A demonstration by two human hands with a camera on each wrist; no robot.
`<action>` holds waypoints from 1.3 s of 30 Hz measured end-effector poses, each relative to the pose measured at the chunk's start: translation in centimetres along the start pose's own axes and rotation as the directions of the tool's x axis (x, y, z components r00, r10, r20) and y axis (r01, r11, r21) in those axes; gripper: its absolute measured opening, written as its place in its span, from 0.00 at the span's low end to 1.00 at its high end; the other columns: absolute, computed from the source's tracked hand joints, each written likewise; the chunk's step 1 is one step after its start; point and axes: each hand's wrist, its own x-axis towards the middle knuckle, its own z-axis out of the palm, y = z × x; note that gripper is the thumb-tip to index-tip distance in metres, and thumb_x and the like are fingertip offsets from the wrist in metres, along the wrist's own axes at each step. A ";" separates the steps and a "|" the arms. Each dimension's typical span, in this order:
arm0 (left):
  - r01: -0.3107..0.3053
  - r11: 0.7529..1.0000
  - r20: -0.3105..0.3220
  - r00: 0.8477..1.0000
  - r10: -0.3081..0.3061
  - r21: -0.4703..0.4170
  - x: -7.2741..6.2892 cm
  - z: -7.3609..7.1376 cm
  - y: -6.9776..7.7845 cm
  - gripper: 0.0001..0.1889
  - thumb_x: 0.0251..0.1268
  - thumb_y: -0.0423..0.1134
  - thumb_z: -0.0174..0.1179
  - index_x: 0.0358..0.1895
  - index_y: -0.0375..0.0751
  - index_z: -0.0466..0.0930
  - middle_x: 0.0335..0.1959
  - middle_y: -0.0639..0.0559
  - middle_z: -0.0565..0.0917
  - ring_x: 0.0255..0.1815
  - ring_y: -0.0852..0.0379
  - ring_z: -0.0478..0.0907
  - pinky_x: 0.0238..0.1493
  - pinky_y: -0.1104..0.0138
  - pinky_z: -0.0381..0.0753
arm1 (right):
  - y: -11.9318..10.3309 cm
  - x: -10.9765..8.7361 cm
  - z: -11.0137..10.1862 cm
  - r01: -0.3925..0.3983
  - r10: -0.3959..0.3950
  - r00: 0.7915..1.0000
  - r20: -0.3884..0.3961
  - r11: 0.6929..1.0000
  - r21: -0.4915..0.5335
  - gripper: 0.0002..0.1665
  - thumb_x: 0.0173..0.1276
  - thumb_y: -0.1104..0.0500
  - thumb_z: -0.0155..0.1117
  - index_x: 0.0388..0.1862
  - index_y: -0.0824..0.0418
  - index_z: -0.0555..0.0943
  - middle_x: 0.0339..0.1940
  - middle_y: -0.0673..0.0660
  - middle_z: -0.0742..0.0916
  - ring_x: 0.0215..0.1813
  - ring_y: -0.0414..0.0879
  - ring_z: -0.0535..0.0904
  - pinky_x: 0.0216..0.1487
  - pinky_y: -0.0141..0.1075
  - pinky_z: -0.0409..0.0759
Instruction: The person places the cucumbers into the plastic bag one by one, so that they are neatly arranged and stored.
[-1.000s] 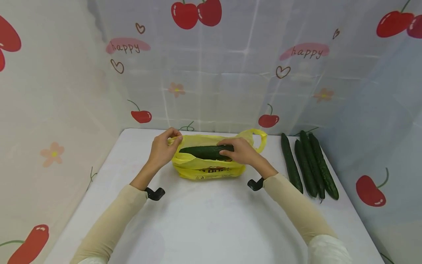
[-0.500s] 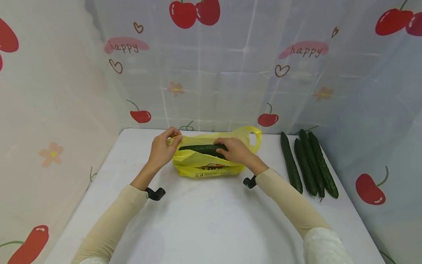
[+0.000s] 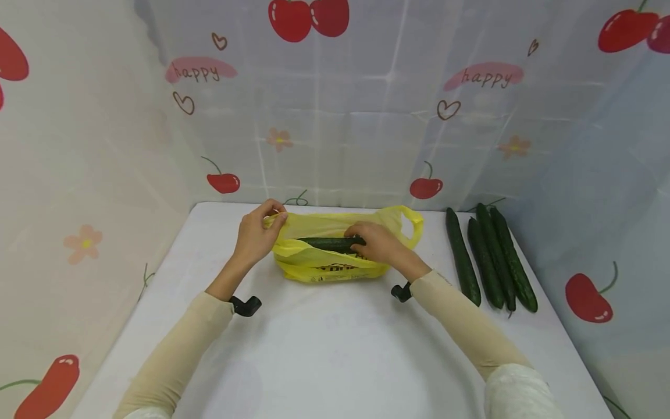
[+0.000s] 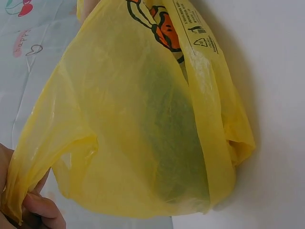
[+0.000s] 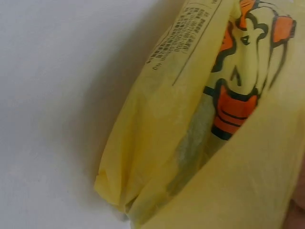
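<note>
A yellow plastic bag (image 3: 314,270) with printed lettering lies on the white table, its mouth held apart. My left hand (image 3: 255,233) pinches the bag's left handle between thumb and fingers; the left wrist view shows the stretched handle and a dark green shape through the plastic (image 4: 167,138). Inside the mouth lies a cucumber (image 3: 327,243), with my right hand (image 3: 379,241) gripping its right end. The bag's right handle (image 3: 416,227) stands loose behind that hand. In the right wrist view the bag wall (image 5: 143,157) covers most of the picture and hides the cucumber.
Several cucumbers (image 3: 489,262) lie side by side at the right of the white table (image 3: 314,349), near its right edge. A printed curtain (image 3: 345,139) rises right behind the back edge. Black wrist cameras (image 3: 246,306) stick out from both wrists.
The cucumber has sunk lower into the bag and shows less, with my right hand moving along with it. My left hand keeps its place at the handle.
</note>
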 end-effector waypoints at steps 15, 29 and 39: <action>0.018 1.000 0.014 1.000 -0.017 -0.022 -0.1 0.3 -0.1 0.08 0.82 0.44 0.61 0.52 0.46 0.83 0.55 0.42 0.91 0.66 0.37 0.83 0.72 0.36 0.74 | -0.7 -6.3 -4.9 0.040 0.029 0.913 -0.407 0.986 0.160 0.20 0.75 0.58 0.73 0.63 0.59 0.86 0.60 0.58 0.91 0.60 0.57 0.87 0.61 0.54 0.87; 0.026 1.000 0.018 1.000 -0.026 -0.013 -0.3 0.2 -0.1 0.07 0.82 0.43 0.61 0.52 0.46 0.83 0.56 0.41 0.91 0.68 0.36 0.83 0.75 0.35 0.71 | 8.2 -16.9 -1.8 -0.486 0.613 0.530 -0.586 0.786 0.383 0.23 0.80 0.54 0.65 0.66 0.66 0.83 0.61 0.70 0.88 0.61 0.67 0.85 0.68 0.62 0.78; 0.032 0.999 0.035 0.999 -0.031 -0.021 -0.2 0.6 -0.3 0.07 0.82 0.43 0.62 0.52 0.46 0.83 0.56 0.42 0.91 0.68 0.36 0.83 0.76 0.34 0.70 | 10.1 -19.4 0.6 -0.617 0.691 0.611 -0.386 0.721 0.315 0.29 0.82 0.56 0.58 0.77 0.67 0.72 0.69 0.79 0.81 0.67 0.80 0.78 0.70 0.75 0.67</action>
